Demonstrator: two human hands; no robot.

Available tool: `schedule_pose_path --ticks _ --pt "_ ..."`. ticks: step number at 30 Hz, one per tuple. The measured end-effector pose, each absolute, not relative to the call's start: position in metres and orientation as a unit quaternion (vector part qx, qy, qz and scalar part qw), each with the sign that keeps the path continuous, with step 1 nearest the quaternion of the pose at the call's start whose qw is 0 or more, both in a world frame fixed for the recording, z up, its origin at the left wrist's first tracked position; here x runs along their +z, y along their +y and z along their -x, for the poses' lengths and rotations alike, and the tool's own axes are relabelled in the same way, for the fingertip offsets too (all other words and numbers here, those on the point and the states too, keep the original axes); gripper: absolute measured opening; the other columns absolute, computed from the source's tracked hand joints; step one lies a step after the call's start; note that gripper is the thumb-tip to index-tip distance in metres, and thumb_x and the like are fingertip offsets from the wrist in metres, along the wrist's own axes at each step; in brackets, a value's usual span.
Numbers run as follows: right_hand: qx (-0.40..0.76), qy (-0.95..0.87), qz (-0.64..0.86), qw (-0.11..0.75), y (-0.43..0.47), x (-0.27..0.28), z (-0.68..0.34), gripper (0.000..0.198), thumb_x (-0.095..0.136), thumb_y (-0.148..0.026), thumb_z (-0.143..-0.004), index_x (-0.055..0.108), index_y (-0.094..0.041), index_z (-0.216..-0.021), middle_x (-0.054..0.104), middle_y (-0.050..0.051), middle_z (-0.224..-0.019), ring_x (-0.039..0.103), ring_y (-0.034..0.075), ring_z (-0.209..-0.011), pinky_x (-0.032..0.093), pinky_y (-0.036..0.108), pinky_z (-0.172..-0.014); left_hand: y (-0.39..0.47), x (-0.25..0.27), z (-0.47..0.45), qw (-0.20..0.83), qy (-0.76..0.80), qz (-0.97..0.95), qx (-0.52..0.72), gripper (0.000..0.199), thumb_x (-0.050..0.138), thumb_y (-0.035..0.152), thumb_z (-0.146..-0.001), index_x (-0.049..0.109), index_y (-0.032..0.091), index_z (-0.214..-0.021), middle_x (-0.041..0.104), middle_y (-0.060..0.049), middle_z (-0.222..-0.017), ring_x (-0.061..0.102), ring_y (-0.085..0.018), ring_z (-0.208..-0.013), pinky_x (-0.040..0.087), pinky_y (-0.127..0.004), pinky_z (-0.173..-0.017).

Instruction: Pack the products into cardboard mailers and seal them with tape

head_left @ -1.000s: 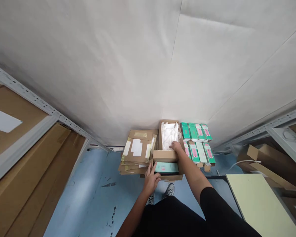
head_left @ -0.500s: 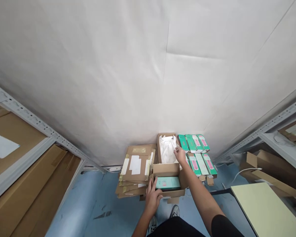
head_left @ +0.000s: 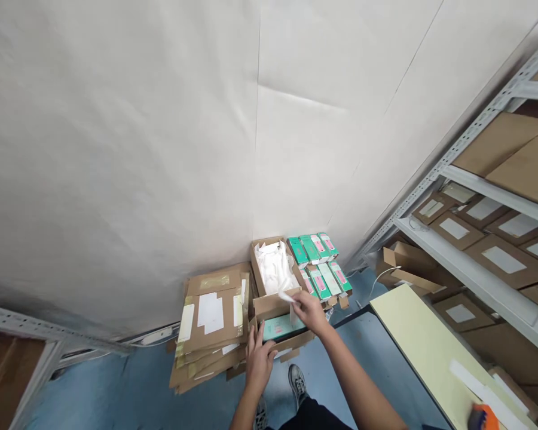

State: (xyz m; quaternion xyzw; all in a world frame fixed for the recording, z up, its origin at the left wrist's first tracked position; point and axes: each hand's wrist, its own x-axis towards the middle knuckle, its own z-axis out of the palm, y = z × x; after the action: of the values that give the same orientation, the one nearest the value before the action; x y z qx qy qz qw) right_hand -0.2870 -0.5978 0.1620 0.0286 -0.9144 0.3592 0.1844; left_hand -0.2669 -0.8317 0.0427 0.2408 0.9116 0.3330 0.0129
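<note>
My left hand (head_left: 257,361) lies at the near left corner of an open cardboard box (head_left: 272,303), fingers stretched out, the fingertips by the end of a green box (head_left: 278,328) inside it. Pinched in my right hand (head_left: 311,312) is a thin white sheet (head_left: 287,297), above the right part of that cardboard box. Just behind stands a second open carton (head_left: 256,269), filled with crumpled white sheets (head_left: 273,263). What the sheets are made of I cannot tell.
Green boxes with pink panels (head_left: 319,280) stand in rows on the right. Flattened cardboard (head_left: 213,313) is piled on the left. A pale yellow board (head_left: 412,328) and a shelf rack (head_left: 434,239) with cartons are farther right. Behind everything rises a white wall (head_left: 161,149).
My right hand has drawn a white sheet out of the rear carton and come nearer, over the front box. My left hand stays at the box corner. The view has turned right.
</note>
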Motion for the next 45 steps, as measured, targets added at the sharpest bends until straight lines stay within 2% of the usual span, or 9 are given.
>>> schedule_pose_path --ticks 3,6,10,19,24,31,39,45 --pt "0.336 -0.938 -0.048 0.068 -0.612 0.148 0.262 0.026 0.065 -0.014 -0.086 0.077 -0.023 -0.107 0.078 0.007 -0.106 0.074 0.024 -0.1 0.059 0.035 -0.09 -0.831 0.043 0.267 0.006 0.907 -0.246 0.341 0.018 0.062 0.021 -0.091 0.078 0.024 -0.085 0.041 -0.005 -0.168 0.03 -0.045 -0.156 0.048 -0.065 -0.109" --pt "0.339 -0.939 -0.043 0.031 -0.62 0.134 0.249 0.048 0.071 -0.012 -0.08 0.073 -0.024 -0.127 0.072 0.011 -0.132 0.069 0.028 -0.123 0.056 0.043 -0.106 -0.834 0.047 0.265 0.013 0.903 -0.258 0.343 0.018 0.064 0.02 -0.089 0.081 0.026 -0.092 0.04 -0.004 -0.169 0.03 -0.045 -0.156 0.048 -0.065 -0.109" --pt "0.349 -0.935 -0.023 0.055 -0.611 0.136 0.241 0.058 0.07 -0.01 -0.079 0.07 -0.026 -0.135 0.063 0.013 -0.147 0.061 0.031 -0.136 0.05 0.05 -0.115 -0.838 0.061 0.262 -0.004 0.905 -0.259 0.337 0.021 0.063 0.019 -0.09 0.082 0.028 -0.094 0.042 -0.002 -0.168 0.03 -0.043 -0.156 0.048 -0.064 -0.111" --pt "0.33 -0.926 0.007 0.185 -0.532 0.186 0.178 0.05 0.065 -0.017 -0.09 0.066 -0.028 -0.14 0.056 0.012 -0.155 0.05 0.031 -0.147 0.045 0.056 -0.12 -0.782 0.1 0.256 -0.032 0.887 -0.325 0.328 0.025 0.058 0.028 -0.098 0.082 0.028 -0.093 0.037 -0.001 -0.17 0.026 -0.043 -0.158 0.044 -0.066 -0.114" --pt "0.309 -0.914 0.085 0.249 -0.468 0.202 0.106 0.047 0.063 -0.02 -0.094 0.066 -0.028 -0.14 0.055 0.012 -0.156 0.046 0.032 -0.15 0.043 0.059 -0.122 -0.706 0.12 0.236 -0.021 0.862 -0.402 0.309 0.024 0.058 0.032 -0.098 0.081 0.028 -0.093 0.036 0.001 -0.171 0.022 -0.043 -0.16 0.046 -0.063 -0.114" --pt "0.263 -0.889 0.221 0.304 -0.361 0.199 -0.018 0.049 0.063 -0.021 -0.094 0.064 -0.027 -0.143 0.054 0.012 -0.157 0.043 0.034 -0.152 0.043 0.06 -0.122 -0.572 0.128 0.167 0.016 0.804 -0.514 0.298 0.018 0.062 0.027 -0.096 0.08 0.025 -0.093 0.036 -0.006 -0.171 0.023 -0.044 -0.159 0.044 -0.067 -0.114" --pt "0.211 -0.838 0.389 0.318 -0.276 0.18 -0.159 0.053 0.067 -0.026 -0.092 0.062 -0.029 -0.144 0.051 0.011 -0.159 0.039 0.037 -0.154 0.042 0.062 -0.121 -0.438 0.125 0.082 0.113 0.728 -0.614 0.282 0.015 0.065 0.024 -0.093 0.08 0.025 -0.095 0.037 -0.006 -0.17 0.023 -0.043 -0.159 0.04 -0.068 -0.116" --pt "0.192 -0.798 0.48 0.308 -0.239 0.16 -0.202 0.061 0.068 -0.028 -0.091 0.055 -0.031 -0.151 0.044 0.01 -0.165 0.035 0.039 -0.156 0.041 0.064 -0.121 -0.362 0.122 0.065 0.151 0.666 -0.682 0.263 0.015 0.065 0.024 -0.094 0.08 0.022 -0.094 0.036 -0.01 -0.171 0.021 -0.043 -0.16 0.039 -0.066 -0.118"
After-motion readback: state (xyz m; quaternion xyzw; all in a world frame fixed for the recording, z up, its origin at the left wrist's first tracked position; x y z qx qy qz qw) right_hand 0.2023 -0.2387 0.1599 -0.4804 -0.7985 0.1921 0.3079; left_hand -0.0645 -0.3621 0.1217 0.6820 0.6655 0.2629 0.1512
